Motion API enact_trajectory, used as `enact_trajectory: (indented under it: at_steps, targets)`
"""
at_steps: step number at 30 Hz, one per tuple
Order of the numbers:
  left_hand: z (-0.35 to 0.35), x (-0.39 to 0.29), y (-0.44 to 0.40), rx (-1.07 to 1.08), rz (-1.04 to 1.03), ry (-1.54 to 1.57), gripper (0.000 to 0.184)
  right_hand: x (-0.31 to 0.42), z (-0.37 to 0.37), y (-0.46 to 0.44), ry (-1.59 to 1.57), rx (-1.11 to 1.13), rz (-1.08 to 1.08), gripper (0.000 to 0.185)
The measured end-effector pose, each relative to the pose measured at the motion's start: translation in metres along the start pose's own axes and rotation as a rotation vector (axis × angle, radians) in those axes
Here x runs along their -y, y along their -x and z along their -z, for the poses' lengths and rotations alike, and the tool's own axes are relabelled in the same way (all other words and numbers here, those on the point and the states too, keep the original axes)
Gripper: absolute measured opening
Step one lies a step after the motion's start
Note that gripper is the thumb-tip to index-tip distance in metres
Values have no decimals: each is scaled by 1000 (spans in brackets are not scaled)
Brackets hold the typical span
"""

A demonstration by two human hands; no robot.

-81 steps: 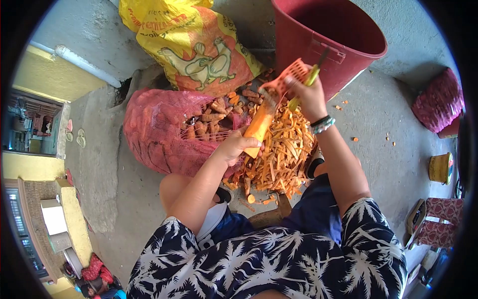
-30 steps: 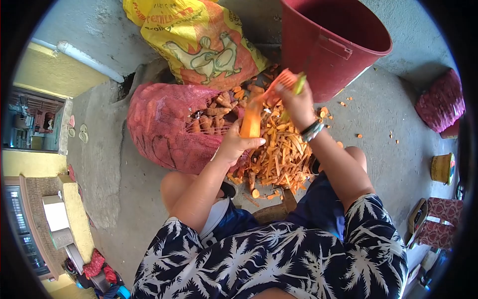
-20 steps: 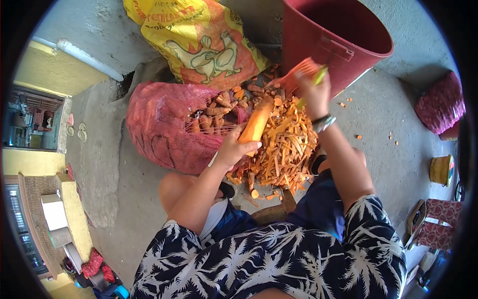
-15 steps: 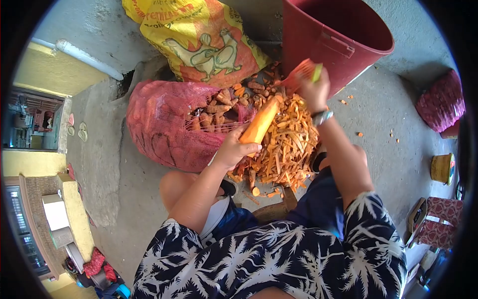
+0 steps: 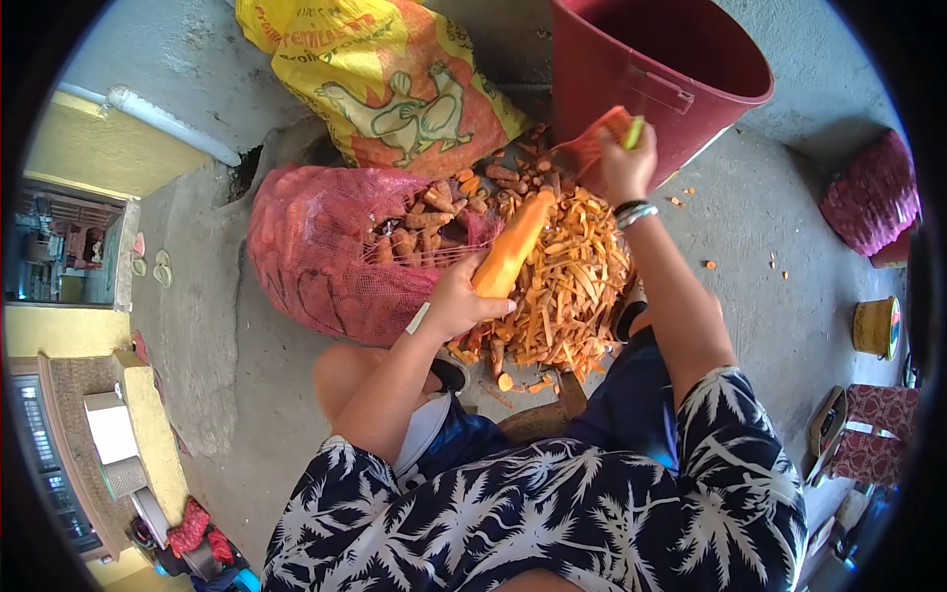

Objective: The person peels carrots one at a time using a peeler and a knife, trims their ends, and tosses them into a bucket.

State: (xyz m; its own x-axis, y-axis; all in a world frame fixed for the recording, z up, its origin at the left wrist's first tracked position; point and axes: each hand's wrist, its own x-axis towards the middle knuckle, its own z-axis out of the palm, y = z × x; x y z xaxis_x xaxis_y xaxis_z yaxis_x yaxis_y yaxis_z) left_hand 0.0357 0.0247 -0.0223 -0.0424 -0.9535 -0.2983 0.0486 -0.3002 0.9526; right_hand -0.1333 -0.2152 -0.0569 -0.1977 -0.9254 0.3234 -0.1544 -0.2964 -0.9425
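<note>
A thick peeled carrot (image 5: 515,245) lies slantwise in my left hand (image 5: 466,304), which is wrapped round its near end. Its smooth orange far end points away over a heap of peel strips (image 5: 577,286). My right hand (image 5: 629,168) is closed on a tool with a yellow-green handle (image 5: 633,133). A flat reddish-orange part of it reaches left, blurred, so its exact kind is unclear; it is apart from the carrot. Left of the heap lies a red mesh sack (image 5: 326,252), its opening showing unpeeled carrots (image 5: 429,219).
A tall red bin (image 5: 617,89) stands behind my right hand. The yellow printed sack (image 5: 395,99) leans at the back. Small orange scraps dot the concrete floor (image 5: 750,217). On the right are a purple mesh sack (image 5: 873,202) and a yellow bucket (image 5: 874,328).
My right hand has moved slightly up, and its tool is now less blurred. The carrot has turned a little in my left hand, which remains closed round it.
</note>
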Motion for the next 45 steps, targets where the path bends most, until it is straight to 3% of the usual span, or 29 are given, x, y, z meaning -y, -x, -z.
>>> enact_trajectory:
  at_steps: [2,3,4,5,7,8,10,12,14,15,16,18,21,22,24,28,30,31,32,33,34,36,37,38,40,42,43,44,45]
  targets:
    - [-3,3,2,-59,10,-26,58,36,9,1,-258,-28,-312,30]
    - [-3,2,1,-64,12,-17,58,42,5,18,-362,137,-188,28]
    - [-2,-1,-1,-69,69,107,58,62,3,45,-161,235,-30,30]
    - [-1,-4,-2,-71,125,226,59,66,3,61,-158,239,-31,30]
    - [-1,-8,-1,-22,145,236,61,68,2,81,80,376,260,49]
    - [-1,-7,2,27,169,247,62,55,3,57,116,270,169,31]
    - [-5,-1,7,-7,74,175,64,22,9,5,96,-3,-30,30]
    - [-8,0,5,-73,-136,25,67,21,13,-2,-132,-62,-261,29]
    - [-6,-3,2,-101,-94,20,68,56,1,47,-174,126,-14,27]
    - [-4,1,0,-116,-30,6,66,81,1,72,-226,226,-52,29]
    - [-3,0,-1,-130,35,-9,65,81,0,87,-172,274,107,32]
    - [-2,-6,2,-130,13,44,66,60,0,78,-104,248,84,31]
    - [-1,-12,5,-109,7,133,67,53,10,33,-312,113,-116,25]
    - [0,-13,5,-99,89,208,67,59,15,26,-290,114,-178,26]
    - [1,-13,3,-93,168,287,66,60,11,32,-366,162,-153,28]
    - [0,-4,1,-38,110,189,63,79,-2,92,-298,614,-143,37]
    - [-2,-2,4,6,123,116,63,56,-5,69,39,391,36,32]
    - [-5,-7,7,18,92,167,64,22,-5,37,-11,270,1,30]
    - [-7,-11,9,28,54,217,65,22,4,9,-19,123,-247,28]
    - [-5,-13,12,31,104,232,68,30,8,-8,-122,-57,-227,27]
    - [-2,-17,10,27,97,232,68,36,15,-13,-175,-67,-321,26]
    - [-1,-19,9,14,178,255,61,57,12,16,-347,186,-242,31]
    - [-1,-19,9,11,176,260,61,73,8,44,-192,307,-169,36]
    - [0,-19,9,33,190,318,58,71,2,71,-52,375,131,40]
    - [6,-21,8,53,210,367,54,51,-1,82,-174,471,57,37]
    - [11,-20,11,224,158,664,51,32,6,33,-131,174,-265,31]
    - [10,-23,14,216,129,619,54,14,9,7,-93,-15,-186,30]
    - [11,-27,15,220,119,615,54,24,17,-4,-224,-52,-318,29]
    - [11,-30,14,229,106,577,54,38,17,-3,-285,9,-303,28]
